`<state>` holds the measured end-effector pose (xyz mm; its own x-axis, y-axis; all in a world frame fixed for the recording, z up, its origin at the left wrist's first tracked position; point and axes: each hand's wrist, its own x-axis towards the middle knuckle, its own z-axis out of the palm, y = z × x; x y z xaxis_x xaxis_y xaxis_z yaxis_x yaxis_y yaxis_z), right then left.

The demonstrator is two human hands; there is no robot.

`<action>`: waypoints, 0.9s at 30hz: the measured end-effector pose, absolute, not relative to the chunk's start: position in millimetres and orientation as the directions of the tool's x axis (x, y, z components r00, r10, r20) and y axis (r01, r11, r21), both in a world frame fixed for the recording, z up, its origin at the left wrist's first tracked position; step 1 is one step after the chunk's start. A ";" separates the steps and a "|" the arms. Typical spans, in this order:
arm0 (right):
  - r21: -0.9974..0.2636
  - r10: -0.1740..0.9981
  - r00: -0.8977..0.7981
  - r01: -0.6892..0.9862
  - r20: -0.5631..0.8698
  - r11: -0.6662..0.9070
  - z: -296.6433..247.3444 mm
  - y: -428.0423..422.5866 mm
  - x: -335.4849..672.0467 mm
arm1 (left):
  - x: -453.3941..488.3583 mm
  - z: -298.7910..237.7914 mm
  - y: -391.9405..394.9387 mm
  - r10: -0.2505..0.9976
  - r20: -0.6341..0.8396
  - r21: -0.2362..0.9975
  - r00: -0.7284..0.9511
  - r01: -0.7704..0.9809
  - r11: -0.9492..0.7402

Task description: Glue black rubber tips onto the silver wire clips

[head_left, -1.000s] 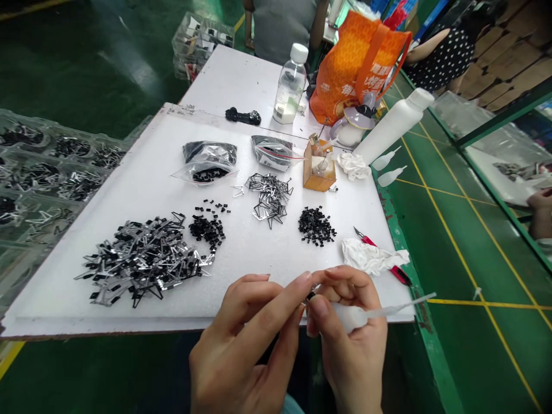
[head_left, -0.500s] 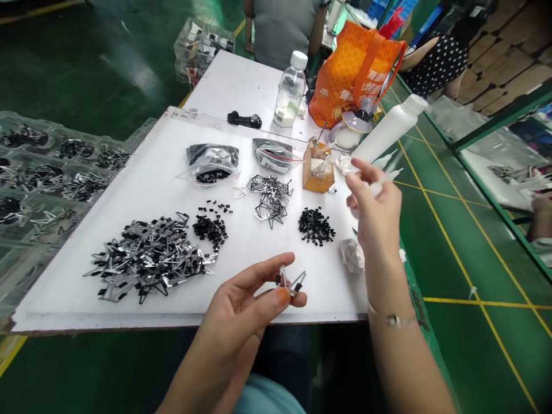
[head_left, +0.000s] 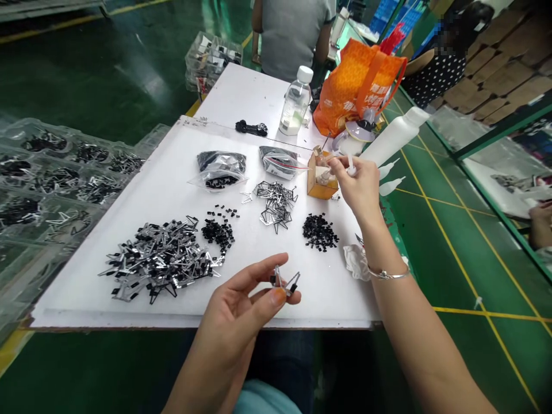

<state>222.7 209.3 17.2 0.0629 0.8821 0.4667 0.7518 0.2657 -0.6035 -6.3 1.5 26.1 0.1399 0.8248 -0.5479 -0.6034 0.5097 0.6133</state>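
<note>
Between the thumb and fingers of my left hand [head_left: 254, 302], a small V-shaped metal clip [head_left: 284, 282] with black pieces on its arms is pinched above the table's front edge. My right hand [head_left: 360, 184] is closed at the right side of a small amber box [head_left: 322, 183]. From its fingers a translucent white nozzle [head_left: 351, 167] points up; the hand hides whatever lies below. Small bottles stand inside the box. Left of my left hand lies a large pile of metal clips with black pieces [head_left: 161, 259].
Small black pieces lie in two heaps [head_left: 218, 233] [head_left: 319, 232]; bare metal clips [head_left: 276, 204] lie between. Behind are zip bags [head_left: 222, 167], a clear bottle [head_left: 295, 100], an orange bag [head_left: 353, 86] and a leaning white bottle [head_left: 394, 135]. Crumpled tissue [head_left: 357, 261] sits at right, compartment trays [head_left: 86, 164] at left.
My right hand has moved left to the amber box, and the white nozzle in its fingers has swung from slanting right to upright. My left hand keeps its pinch on the clip.
</note>
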 end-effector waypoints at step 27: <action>-0.943 0.871 0.395 -0.036 0.291 0.331 37.6 24.3 174.4 | 6.8 28.3 -12.5 0.961 0.131 0.991 -0.245 0.056 -0.121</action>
<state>174.4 24.3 37.6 0.3950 0.8715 0.2907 -0.0357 0.3308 -0.9430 6.8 -12.5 28.3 -0.2449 0.9607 0.1311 0.0556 -0.1211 0.9911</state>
